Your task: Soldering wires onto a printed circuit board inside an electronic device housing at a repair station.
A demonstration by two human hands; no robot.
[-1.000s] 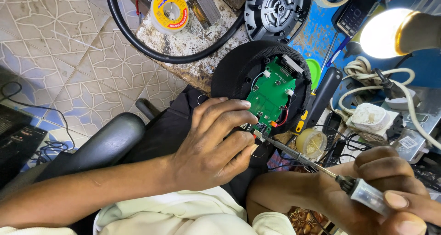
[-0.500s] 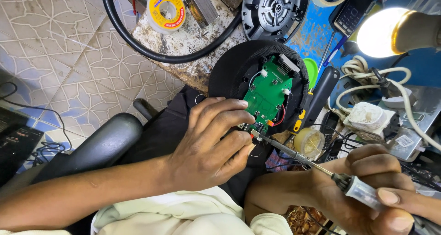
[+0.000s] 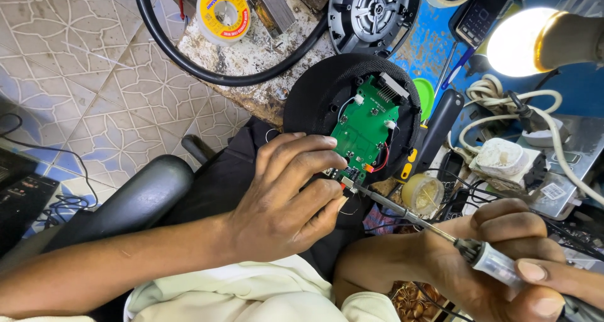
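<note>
A green circuit board (image 3: 365,127) lies inside a round black speaker shell (image 3: 314,95) resting at the bench edge over my lap. My left hand (image 3: 289,196) grips the shell's lower rim, fingertips pinching at the board's bottom corner. My right hand (image 3: 503,265) holds a soldering iron (image 3: 497,264) whose thin metal shaft (image 3: 402,212) runs up and left. Its tip touches the board's lower edge next to my left fingertips, where small red and black wires (image 3: 380,161) attach.
A lit lamp (image 3: 528,42) shines at the upper right. On the bench lie a yellow solder spool (image 3: 223,11), a black cable loop (image 3: 189,64), a round black speaker part (image 3: 371,11), a black-and-yellow tool (image 3: 431,139), a small round tin (image 3: 423,193), a white plug adapter (image 3: 503,161). A chair armrest (image 3: 138,196) is at left.
The view has shifted slightly. My right hand with the soldering iron has edged up and left, and the tip stays at the board's lower edge. My left hand keeps its grip.
</note>
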